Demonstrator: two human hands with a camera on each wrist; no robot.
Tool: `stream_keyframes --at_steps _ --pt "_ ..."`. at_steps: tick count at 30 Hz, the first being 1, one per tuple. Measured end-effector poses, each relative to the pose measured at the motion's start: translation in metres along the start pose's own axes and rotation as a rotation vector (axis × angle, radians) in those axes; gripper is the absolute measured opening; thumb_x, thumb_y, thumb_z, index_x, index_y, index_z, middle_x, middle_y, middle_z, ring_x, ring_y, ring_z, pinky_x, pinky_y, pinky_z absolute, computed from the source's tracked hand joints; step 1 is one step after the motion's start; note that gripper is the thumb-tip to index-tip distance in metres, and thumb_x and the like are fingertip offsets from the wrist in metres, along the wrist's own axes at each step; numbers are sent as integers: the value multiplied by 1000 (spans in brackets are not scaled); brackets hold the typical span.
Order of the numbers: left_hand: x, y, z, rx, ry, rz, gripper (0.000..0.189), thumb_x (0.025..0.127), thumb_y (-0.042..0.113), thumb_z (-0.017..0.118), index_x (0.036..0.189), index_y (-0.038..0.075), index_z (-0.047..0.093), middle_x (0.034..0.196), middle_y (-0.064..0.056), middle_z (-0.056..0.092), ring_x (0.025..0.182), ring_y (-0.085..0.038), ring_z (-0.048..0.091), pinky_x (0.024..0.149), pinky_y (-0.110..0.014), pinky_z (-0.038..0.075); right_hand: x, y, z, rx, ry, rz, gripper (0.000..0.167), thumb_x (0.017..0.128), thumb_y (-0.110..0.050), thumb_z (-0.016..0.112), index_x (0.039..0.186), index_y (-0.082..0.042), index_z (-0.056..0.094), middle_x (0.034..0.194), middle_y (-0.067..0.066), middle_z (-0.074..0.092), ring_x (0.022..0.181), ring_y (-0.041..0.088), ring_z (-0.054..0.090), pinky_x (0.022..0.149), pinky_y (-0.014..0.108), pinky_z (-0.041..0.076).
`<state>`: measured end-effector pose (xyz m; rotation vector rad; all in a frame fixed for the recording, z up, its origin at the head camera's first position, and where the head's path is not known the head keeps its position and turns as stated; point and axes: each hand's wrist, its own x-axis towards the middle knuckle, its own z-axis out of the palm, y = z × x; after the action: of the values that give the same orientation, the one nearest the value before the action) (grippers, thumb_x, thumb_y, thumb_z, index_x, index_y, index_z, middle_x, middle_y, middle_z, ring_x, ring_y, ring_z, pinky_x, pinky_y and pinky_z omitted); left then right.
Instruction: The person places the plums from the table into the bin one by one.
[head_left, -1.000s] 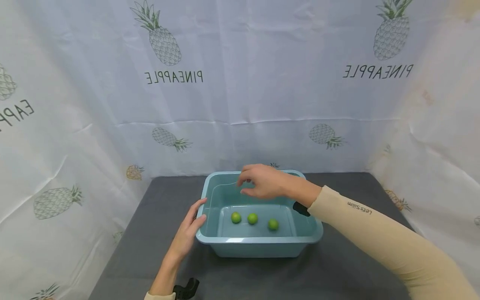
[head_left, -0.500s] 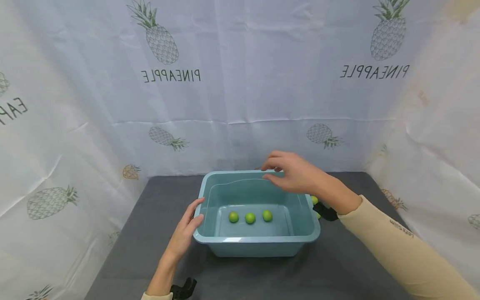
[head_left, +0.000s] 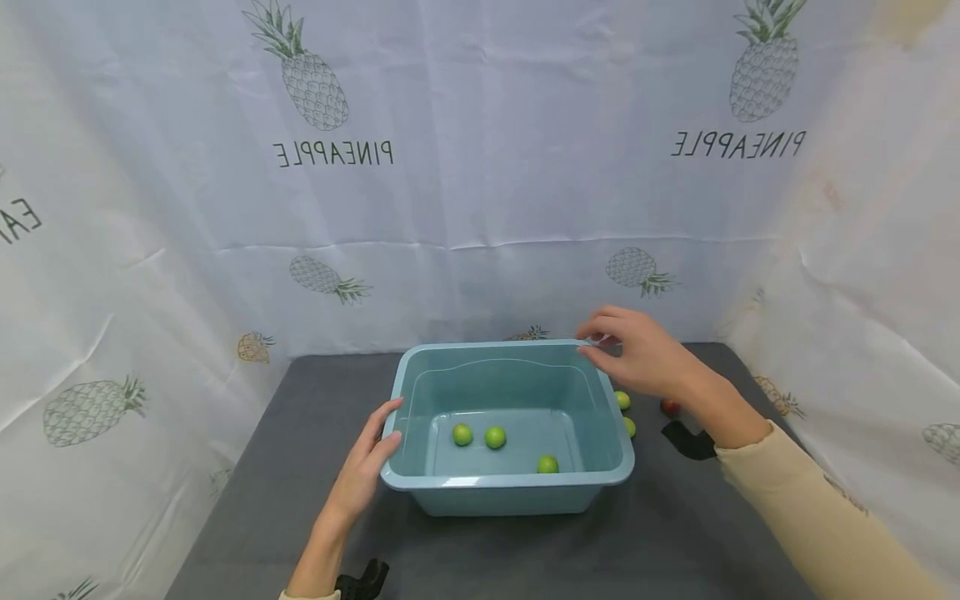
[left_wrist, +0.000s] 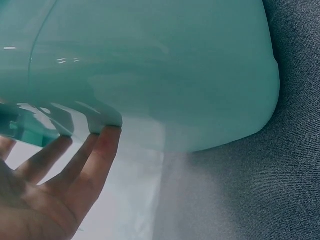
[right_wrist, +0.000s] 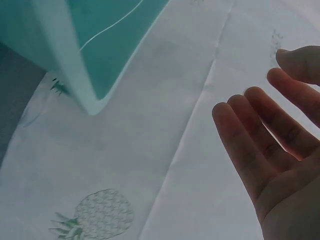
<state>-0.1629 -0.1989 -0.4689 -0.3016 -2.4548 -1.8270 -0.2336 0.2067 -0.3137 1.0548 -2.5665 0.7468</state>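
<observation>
A light blue plastic basin (head_left: pixel 513 481) stands on the dark table with small green limes (head_left: pixel 495 437) on its floor. Two of them lie toward the left, and one is against the near wall. At the basin's left side, my left hand (head_left: pixel 360 471) touches the rim with thumb and forefinger. In the left wrist view, its extended fingertips (left_wrist: pixel 111 131) rest on the outer wall. My right hand (head_left: pixel 637 350) is over the far right corner of the basin, holding nothing. The right wrist view shows its fingers (right_wrist: pixel 240 135) loosely bent, apart from the basin.
Beside the basin's right wall lie yellow-green fruits (head_left: pixel 622 400), partly hidden by it. A small red round thing (head_left: pixel 670 407) sits just beyond my right wrist. White pineapple-print cloth (head_left: pixel 480 167) hangs behind the table (head_left: pixel 337 375) and along both sides.
My right hand has moved right, from over the basin's middle to its far right corner. The rightmost lime has rolled to the near wall. My left hand stays at the rim.
</observation>
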Motion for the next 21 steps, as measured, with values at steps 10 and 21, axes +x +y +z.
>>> stream_keyframes --at_steps 10,21 --pt "0 2 1 29 13 -10 47 109 28 44 155 23 37 164 -15 27 141 -40 37 99 -59 39 -28 31 7 -38 30 117 14 93 -2 72 105 -7 73 105 5 67 89 19 63 79 46 55" --pt "0 -2 2 18 10 2 47 109 26 44 155 22 36 163 -15 27 139 -40 39 97 -57 40 -60 67 26 -35 1 263 14 95 -5 70 109 -4 72 103 7 65 90 23 65 81 48 54"
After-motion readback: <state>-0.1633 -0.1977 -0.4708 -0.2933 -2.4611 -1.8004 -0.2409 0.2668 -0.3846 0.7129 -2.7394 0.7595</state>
